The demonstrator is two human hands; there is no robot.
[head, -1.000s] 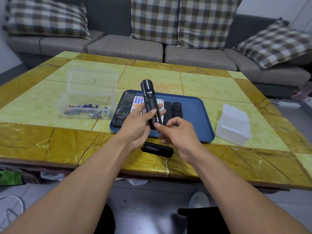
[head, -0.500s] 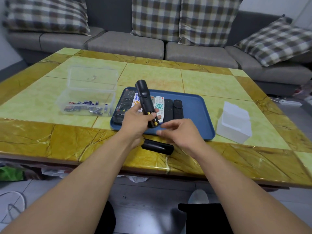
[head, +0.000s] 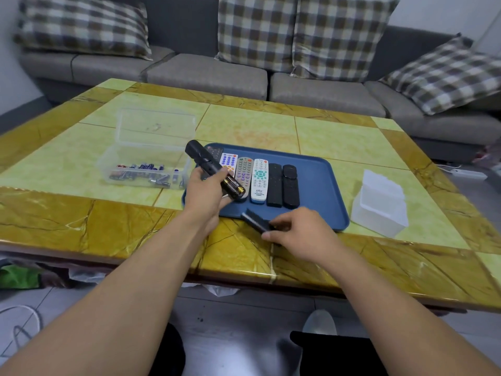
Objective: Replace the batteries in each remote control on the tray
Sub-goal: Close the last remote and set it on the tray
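While the left hand (head: 210, 195) grips the remote (head: 214, 169) over the tray (head: 320, 191), battery bay facing up for closing, the right hand (head: 295, 232) pinches its cover (head: 254, 221) at the counter (head: 135, 226) edge.

The right hand (head: 295, 232) has dropped from the black remote (head: 210, 169) and now grips the battery cover (head: 254, 219), lifting one end at the tray's (head: 325, 191) near edge.
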